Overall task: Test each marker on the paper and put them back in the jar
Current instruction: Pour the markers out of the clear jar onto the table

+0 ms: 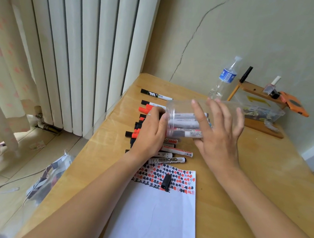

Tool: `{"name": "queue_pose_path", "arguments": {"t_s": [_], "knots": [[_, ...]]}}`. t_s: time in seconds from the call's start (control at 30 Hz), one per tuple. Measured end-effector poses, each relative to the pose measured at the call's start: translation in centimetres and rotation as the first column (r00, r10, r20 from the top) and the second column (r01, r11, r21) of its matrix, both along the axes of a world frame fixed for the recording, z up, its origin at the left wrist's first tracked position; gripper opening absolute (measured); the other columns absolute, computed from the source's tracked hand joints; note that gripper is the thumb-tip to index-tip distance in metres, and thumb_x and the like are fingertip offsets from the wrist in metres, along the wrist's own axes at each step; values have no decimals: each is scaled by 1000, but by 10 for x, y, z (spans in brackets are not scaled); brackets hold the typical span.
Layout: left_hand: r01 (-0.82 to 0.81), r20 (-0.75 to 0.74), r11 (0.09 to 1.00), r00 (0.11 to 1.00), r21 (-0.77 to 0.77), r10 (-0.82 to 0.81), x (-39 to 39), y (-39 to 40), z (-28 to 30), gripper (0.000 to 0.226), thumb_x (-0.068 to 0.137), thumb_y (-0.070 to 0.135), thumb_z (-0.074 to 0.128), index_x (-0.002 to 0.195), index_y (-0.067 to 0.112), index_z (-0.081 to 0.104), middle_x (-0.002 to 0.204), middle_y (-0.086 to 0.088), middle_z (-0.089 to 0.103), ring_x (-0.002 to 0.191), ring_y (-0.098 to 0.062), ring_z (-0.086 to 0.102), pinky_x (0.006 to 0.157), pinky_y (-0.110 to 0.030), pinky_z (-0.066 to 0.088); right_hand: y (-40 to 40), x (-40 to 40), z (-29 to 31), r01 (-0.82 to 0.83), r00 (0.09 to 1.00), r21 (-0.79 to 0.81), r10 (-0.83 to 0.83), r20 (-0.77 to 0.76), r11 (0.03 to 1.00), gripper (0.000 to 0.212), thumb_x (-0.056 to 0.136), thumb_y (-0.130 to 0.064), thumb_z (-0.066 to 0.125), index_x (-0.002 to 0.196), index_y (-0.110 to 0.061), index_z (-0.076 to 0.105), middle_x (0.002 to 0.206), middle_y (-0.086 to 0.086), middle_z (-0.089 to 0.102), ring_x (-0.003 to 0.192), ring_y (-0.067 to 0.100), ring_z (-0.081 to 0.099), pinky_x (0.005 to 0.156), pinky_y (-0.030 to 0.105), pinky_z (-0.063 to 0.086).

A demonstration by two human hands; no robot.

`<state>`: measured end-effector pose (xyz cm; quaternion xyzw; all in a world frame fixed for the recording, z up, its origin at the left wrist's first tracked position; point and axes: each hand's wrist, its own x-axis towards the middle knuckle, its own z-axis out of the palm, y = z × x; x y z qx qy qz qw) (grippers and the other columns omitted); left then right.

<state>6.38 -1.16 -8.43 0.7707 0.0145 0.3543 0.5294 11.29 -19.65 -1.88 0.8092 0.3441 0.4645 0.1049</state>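
Several black- and red-capped whiteboard markers (145, 135) lie beside the clear plastic jar (189, 120) we tip sideways, right hand (220, 133) splayed around it, left hand (150, 132) curled at its mouth feeding markers in, above the scribbled white paper (157, 212).

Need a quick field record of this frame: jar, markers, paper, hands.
jar: clear plastic jar on its side, off the table, several markers inside
left hand: left hand at the jar mouth, resting on the marker row
right hand: right hand, fingers spread around the jar body
loose markers: row of red and black markers on the wooden table
paper: white paper, red and black test marks on the far end
cap: black cap lying on the marks
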Motion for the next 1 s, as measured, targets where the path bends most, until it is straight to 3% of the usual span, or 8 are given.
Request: {"name": "queue_pose_path", "arguments": {"t_s": [0.13,0.27,0.43,0.6,0.73,0.87,1.0], "knots": [[-9,-1,1000,1000,17,9,2,0,-1,42,109,51,26,120,21,52,111,6,62,104,-19,59,86,-48,50,0,1,1,16,997,-11,-16,71,1000,104,74,-6,80,162,-29,30,155,13,43,149,32,37,122,61,13],[-14,1,1000,1000,-15,14,5,2,-3,38,109,49,26,121,24,53,113,4,63,105,-22,60,87,-50,50,5,-2,2,-7,979,10,4,205,1000,89,84,4,66,160,-30,35,153,11,49,146,31,43,120,62,21],[-40,-2,999,999,-5,40,2,0,-1,33,109,44,28,110,23,54,101,6,61,94,-23,57,80,-50,48,4,1,9,0,988,35,-5,155,999,94,80,-1,70,161,-31,32,155,12,45,148,31,39,120,64,18],[-67,4,998,998,19,67,4,2,-3,33,110,42,29,109,23,56,101,6,60,96,-22,57,80,-44,48,2,2,8,14,984,6,-15,176,1000,91,86,4,65,162,-33,29,156,12,44,149,30,38,120,64,18],[-36,-5,998,999,60,36,2,2,-3,31,110,38,29,98,24,53,94,5,56,92,-21,52,75,-32,37,2,4,8,21,990,14,-23,137,1000,93,84,0,69,162,-32,29,156,12,44,149,31,38,121,64,15],[89,-82,992,993,86,-82,-1,1,0,25,104,28,34,118,24,55,113,3,54,106,-10,48,83,-24,38,1,5,11,39,998,38,-41,48,999,98,79,0,69,162,-33,28,157,12,42,150,32,35,122,62,9],[176,-116,968,981,180,-157,-5,-2,3,31,91,24,39,121,25,49,115,5,48,103,-7,48,87,-30,45,-3,7,7,71,997,33,-71,-13,997,102,76,-2,72,162,-32,27,157,11,40,150,32,33,122,61,7]]}}
